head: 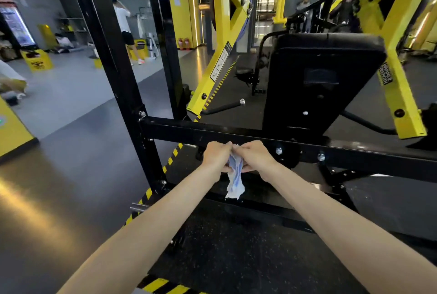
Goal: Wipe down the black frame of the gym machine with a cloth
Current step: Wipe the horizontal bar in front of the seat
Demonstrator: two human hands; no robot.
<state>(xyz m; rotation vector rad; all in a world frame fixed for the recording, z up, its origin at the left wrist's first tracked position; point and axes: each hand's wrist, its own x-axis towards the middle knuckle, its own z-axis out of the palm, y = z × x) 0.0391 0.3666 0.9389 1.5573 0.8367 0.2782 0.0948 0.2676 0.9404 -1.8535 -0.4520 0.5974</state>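
Between my hands the cloth [234, 176] is thin, crumpled white-and-blue fabric. Just beyond my knuckles the black frame [189, 131] is glossy painted metal with shiny steel bolts [279, 151].

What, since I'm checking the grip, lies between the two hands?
The bunched cloth: left hand and right hand both grip it, its end hanging below them. The head view shows this.
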